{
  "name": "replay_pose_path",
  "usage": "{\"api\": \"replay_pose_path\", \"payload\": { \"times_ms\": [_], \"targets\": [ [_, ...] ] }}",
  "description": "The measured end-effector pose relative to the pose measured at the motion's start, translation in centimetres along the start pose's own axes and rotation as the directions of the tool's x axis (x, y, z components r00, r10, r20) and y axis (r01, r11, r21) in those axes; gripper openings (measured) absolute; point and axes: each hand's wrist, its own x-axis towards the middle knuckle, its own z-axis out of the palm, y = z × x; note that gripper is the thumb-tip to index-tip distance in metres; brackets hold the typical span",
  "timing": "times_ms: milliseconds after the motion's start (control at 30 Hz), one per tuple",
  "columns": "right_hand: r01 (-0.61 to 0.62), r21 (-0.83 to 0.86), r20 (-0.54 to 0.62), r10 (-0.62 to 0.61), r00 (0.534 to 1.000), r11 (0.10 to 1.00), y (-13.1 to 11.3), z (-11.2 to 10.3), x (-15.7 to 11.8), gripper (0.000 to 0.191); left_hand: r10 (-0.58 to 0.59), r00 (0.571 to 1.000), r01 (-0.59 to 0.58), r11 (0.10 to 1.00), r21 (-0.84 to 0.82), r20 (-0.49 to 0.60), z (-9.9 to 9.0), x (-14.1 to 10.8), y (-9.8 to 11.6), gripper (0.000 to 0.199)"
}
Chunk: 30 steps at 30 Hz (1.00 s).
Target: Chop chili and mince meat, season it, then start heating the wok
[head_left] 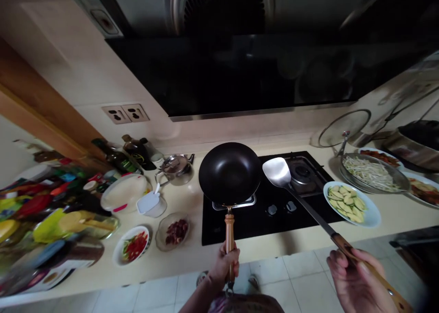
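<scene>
My left hand (228,262) is wrapped round the wooden handle of a black wok (229,173), which is over the left side of the black gas stove (236,221). The wok looks empty inside. My right hand (356,276) grips the wooden handle of a metal spatula (277,172); its shiny blade is just right of the wok, above the stove. To the right of the stove is a plate of sliced green vegetable (347,204). Left of it are a glass bowl of dark red meat (176,232) and a white bowl of chopped red and green pieces (135,246).
A range hood (240,75) hangs low over the stove. On the right are a strainer of bean sprouts (373,173), a glass lid (345,127) and a large pot (414,143). Bottles (137,153), a small pot (176,166) and many jars crowd the left counter.
</scene>
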Motion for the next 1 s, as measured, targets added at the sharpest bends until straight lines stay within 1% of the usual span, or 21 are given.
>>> {"api": "replay_pose_path", "payload": {
  "times_ms": [100, 233, 300, 367, 433, 500, 567, 667, 767, 867, 1000],
  "targets": [
    [-0.001, -0.006, 0.022, 0.001, 1.0, 1.0, 0.4, 0.3, -0.3, 0.02, 0.001, 0.999, 0.0, 1.0, -0.023, 0.04, -1.2, 0.4, -0.6, 0.032],
    [0.039, -0.059, 0.073, -0.035, 0.997, 0.997, 0.9, 0.7, -1.1, 0.016, 0.007, 0.998, -0.005, 0.999, -0.039, 0.066, -1.5, 0.4, -0.6, 0.031],
    [0.078, -0.118, 0.152, -0.06, 0.987, 0.99, 1.3, 1.3, -1.2, 0.016, 0.004, 0.998, -0.001, 0.999, -0.042, 0.068, -1.5, 0.4, -0.5, 0.031],
    [0.119, -0.21, 0.256, -0.063, 0.965, 0.971, 1.9, 2.7, -0.9, 0.016, -0.005, 0.998, 0.007, 0.999, -0.031, 0.065, -1.6, 0.5, -0.5, 0.032],
    [0.141, -0.329, 0.333, -0.025, 0.943, 0.934, 2.6, 4.6, 0.1, 0.016, -0.013, 0.998, 0.013, 1.0, -0.006, 0.061, -1.7, 0.4, -0.3, 0.032],
    [0.131, -0.445, 0.359, 0.042, 0.932, 0.886, 3.2, 7.2, 1.9, 0.019, -0.014, 0.998, 0.013, 1.0, 0.017, 0.055, -1.7, 0.3, -0.1, 0.031],
    [0.101, -0.535, 0.372, 0.127, 0.92, 0.839, 3.6, 10.1, 4.4, 0.023, -0.012, 0.998, 0.01, 1.0, 0.028, 0.059, -1.7, 0.2, 0.1, 0.031],
    [0.088, -0.622, 0.429, 0.244, 0.87, 0.778, 3.6, 14.6, 8.7, 0.024, -0.017, 0.998, 0.015, 0.999, 0.033, 0.056, -1.7, 0.2, 0.1, 0.032],
    [0.124, -0.695, 0.479, 0.328, 0.814, 0.709, 3.3, 18.5, 12.3, 0.021, -0.02, 0.998, 0.018, 0.999, 0.029, 0.052, -1.8, 0.4, -0.4, 0.031],
    [0.17, -0.75, 0.508, 0.391, 0.768, 0.639, 3.5, 21.2, 14.5, 0.018, -0.013, 0.999, 0.012, 1.0, 0.02, 0.05, -2.0, 0.8, -0.8, 0.03],
    [0.173, -0.777, 0.53, 0.48, 0.698, 0.606, 4.2, 23.2, 16.0, 0.018, 0.002, 0.998, -0.004, 1.0, 0.019, 0.066, -2.0, 0.8, -0.8, 0.028]
  ]
}}
